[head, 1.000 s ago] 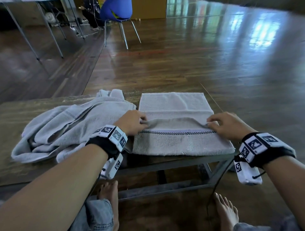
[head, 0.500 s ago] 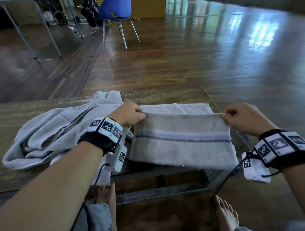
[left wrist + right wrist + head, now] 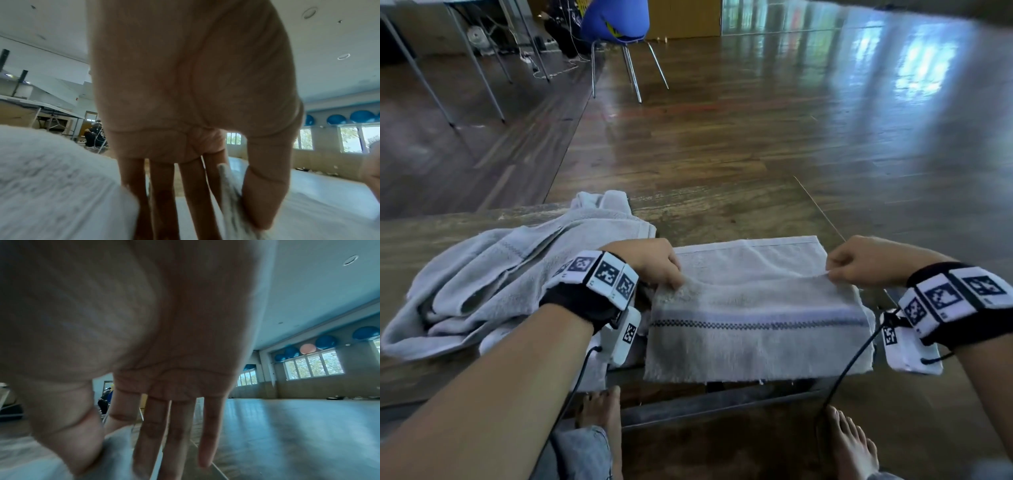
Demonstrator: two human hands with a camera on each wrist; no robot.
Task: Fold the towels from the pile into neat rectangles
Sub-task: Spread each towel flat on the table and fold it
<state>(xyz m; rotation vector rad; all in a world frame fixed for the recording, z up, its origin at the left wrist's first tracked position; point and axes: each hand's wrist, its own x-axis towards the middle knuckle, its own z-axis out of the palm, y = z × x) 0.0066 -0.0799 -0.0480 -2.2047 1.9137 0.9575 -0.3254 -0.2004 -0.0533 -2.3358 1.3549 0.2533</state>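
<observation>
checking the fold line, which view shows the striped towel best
The head view: the whole striped towel shows, its lifted edge pinched by the left hand and right hand. The left wrist view shows only a pinched bit of cloth beside the thumb; the right wrist view only a blurred patch.

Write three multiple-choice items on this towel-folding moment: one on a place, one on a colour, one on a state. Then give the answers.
1. Where does the towel pile lie?
A. left of the striped towel
B. right of it
C. on the floor

2. What colour is the chair at the back?
A. red
B. blue
C. green

3. How do the left hand and right hand hold the striped towel?
A. both pinch its raised edge
B. only the left does
C. neither touches it

Answers: 1 A, the heap lies beside the left hand; 2 B, its seat shell is blue; 3 A, each hand grips one end of the lifted edge.
</observation>
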